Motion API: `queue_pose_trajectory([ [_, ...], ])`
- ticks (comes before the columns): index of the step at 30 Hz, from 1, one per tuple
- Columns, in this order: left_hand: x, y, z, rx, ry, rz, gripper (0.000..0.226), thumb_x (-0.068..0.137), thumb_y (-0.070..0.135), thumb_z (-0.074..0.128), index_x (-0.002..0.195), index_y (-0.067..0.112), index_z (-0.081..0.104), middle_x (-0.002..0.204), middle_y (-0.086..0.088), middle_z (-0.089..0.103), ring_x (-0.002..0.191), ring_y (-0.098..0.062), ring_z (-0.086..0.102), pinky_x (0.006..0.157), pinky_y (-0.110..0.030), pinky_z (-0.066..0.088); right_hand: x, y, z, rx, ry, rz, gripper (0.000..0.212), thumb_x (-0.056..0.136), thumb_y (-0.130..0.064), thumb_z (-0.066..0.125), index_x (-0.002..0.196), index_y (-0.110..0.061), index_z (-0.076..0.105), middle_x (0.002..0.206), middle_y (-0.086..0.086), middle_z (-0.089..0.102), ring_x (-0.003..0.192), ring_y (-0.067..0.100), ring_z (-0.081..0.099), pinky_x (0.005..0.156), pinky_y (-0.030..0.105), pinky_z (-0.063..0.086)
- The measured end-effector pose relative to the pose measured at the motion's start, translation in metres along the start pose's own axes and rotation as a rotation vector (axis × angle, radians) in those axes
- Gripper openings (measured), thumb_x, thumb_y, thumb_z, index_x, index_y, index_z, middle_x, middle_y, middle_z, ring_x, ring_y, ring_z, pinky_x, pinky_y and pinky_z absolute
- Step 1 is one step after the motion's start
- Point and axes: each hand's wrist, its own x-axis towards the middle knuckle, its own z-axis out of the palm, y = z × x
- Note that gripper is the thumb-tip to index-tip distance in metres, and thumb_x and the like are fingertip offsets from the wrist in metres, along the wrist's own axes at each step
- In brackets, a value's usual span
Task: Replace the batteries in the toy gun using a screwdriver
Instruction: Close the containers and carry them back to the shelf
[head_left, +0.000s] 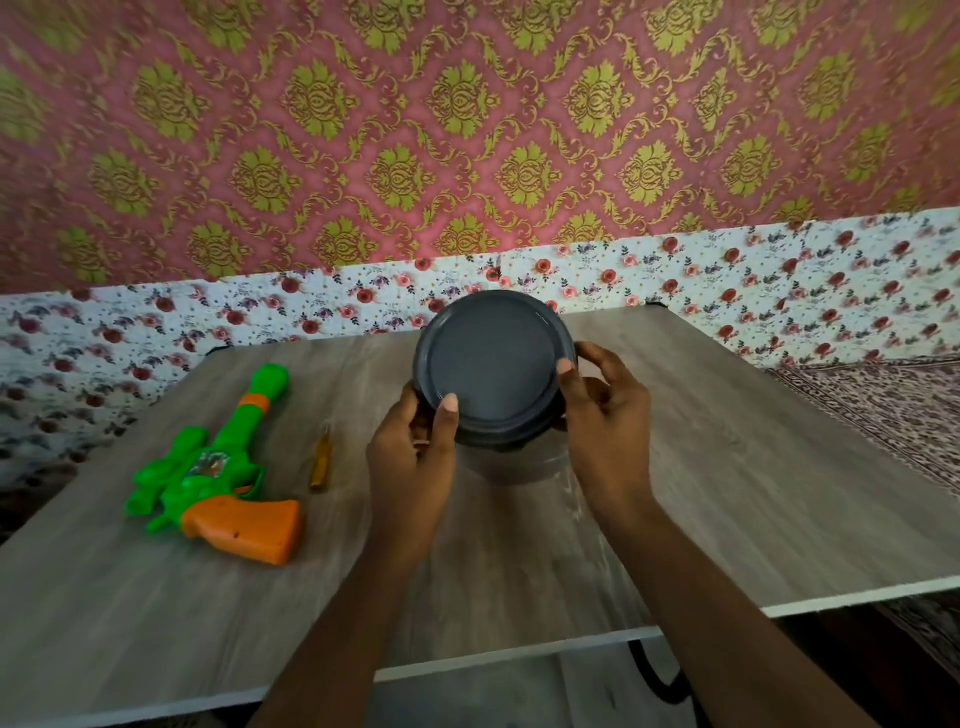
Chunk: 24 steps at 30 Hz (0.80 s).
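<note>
Both hands are closed around the dark grey lid of a clear jar that stands near the middle of the wooden table. The left hand grips the near-left rim with the thumb laid over the top edge; the right hand clasps the right rim, fingertips curled round the side. The toy gun (green body, orange grip) lies flat on the table well to the left, untouched, with the small yellow-handled screwdriver just beside it on its right. Judged from this layout, the lid is being opened, presumably to reach fresh batteries; the jar's contents cannot be made out. Risks from here: with both hands on the lid and none on the body, a stiff lid may spin the whole jar or tip it toward the table edge. A sudden release could scatter anything inside. A sliding jar could also knock the screwdriver, which would roll readily.
</note>
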Motion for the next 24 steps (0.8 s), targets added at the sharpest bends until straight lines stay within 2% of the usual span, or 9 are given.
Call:
queue_pose_trajectory([
  [2,0.01,0.002,0.006,0.115,0.01,-0.006,0.018,0.1,0.035,0.061,0.109,0.023,0.071,0.087,0.008,0.074,0.081,-0.003,0.069,0.068,-0.022,0.052,0.009,0.008,0.001,-0.262,0.026,-0.064,0.042,0.097,-0.045,0.064,0.129,-0.017,0.065,0.083,0.0,0.073,0.079,0.016,0.07,0.07,0.027,0.055],
  [6,0.026,0.009,0.02,0.269,-0.002,-0.111,0.031,0.098,0.034,0.062,0.076,0.012,0.066,0.067,0.002,0.066,0.063,-0.011,0.062,0.056,-0.024,0.04,0.03,0.026,0.006,-0.513,0.047,-0.02,0.054,0.09,-0.066,0.053,0.1,-0.015,0.069,0.096,0.01,0.068,0.094,0.031,0.065,0.082,0.042,0.056],
  [9,0.03,0.01,0.028,0.282,-0.011,-0.203,0.043,0.096,0.031,0.063,0.058,0.012,0.054,0.055,-0.001,0.056,0.05,-0.013,0.052,0.053,-0.025,0.034,0.036,0.032,0.007,-0.589,0.03,0.1,0.049,0.093,-0.055,0.063,0.11,-0.009,0.069,0.127,0.013,0.056,0.126,0.033,0.047,0.102,0.048,0.045],
  [11,0.029,0.007,0.032,0.272,-0.007,-0.245,0.047,0.094,0.029,0.065,0.052,0.013,0.049,0.052,-0.004,0.051,0.05,-0.016,0.048,0.053,-0.025,0.031,0.036,0.034,0.004,-0.565,0.041,0.137,0.044,0.092,-0.049,0.068,0.104,-0.007,0.068,0.127,0.011,0.055,0.124,0.024,0.04,0.096,0.036,0.04],
  [17,0.027,-0.003,0.033,0.244,-0.02,-0.327,0.042,0.089,0.032,0.068,0.058,0.01,0.048,0.087,-0.028,0.052,0.055,-0.016,0.045,0.044,-0.009,0.037,0.035,0.044,0.002,-0.446,0.035,0.206,0.045,0.09,-0.05,0.07,0.109,-0.011,0.062,0.098,0.001,0.063,0.094,0.019,0.061,0.076,0.034,0.049],
  [18,0.028,-0.005,0.033,0.227,-0.018,-0.341,0.042,0.086,0.036,0.068,0.058,0.01,0.05,0.088,-0.029,0.055,0.057,-0.019,0.049,0.044,-0.012,0.038,0.036,0.044,0.002,-0.426,0.032,0.221,0.044,0.09,-0.049,0.07,0.11,-0.011,0.061,0.096,0.0,0.064,0.088,0.016,0.061,0.072,0.031,0.048],
  [20,0.03,-0.006,0.031,0.193,-0.014,-0.38,0.043,0.078,0.045,0.067,0.061,0.007,0.057,0.086,-0.027,0.063,0.068,-0.03,0.06,0.056,-0.038,0.057,0.038,0.043,0.001,-0.34,0.024,0.283,0.04,0.09,-0.042,0.072,0.114,-0.012,0.062,0.091,-0.003,0.062,0.079,0.009,0.058,0.066,0.028,0.045],
  [22,0.03,-0.001,0.029,0.144,-0.034,-0.438,0.038,0.081,0.034,0.069,0.076,-0.004,0.066,0.085,-0.031,0.066,0.073,-0.036,0.066,0.067,-0.055,0.061,0.04,0.047,-0.003,-0.245,0.001,0.342,0.033,0.09,-0.032,0.07,0.118,-0.015,0.062,0.09,-0.006,0.062,0.077,0.004,0.057,0.06,0.023,0.043],
  [24,0.029,0.001,0.028,0.098,-0.063,-0.496,0.03,0.085,0.02,0.069,0.091,-0.01,0.066,0.086,-0.028,0.069,0.066,-0.027,0.062,0.071,-0.053,0.06,0.04,0.049,-0.006,-0.203,-0.037,0.345,0.032,0.091,-0.024,0.068,0.12,-0.015,0.062,0.09,-0.008,0.062,0.077,0.002,0.057,0.058,0.021,0.041],
])
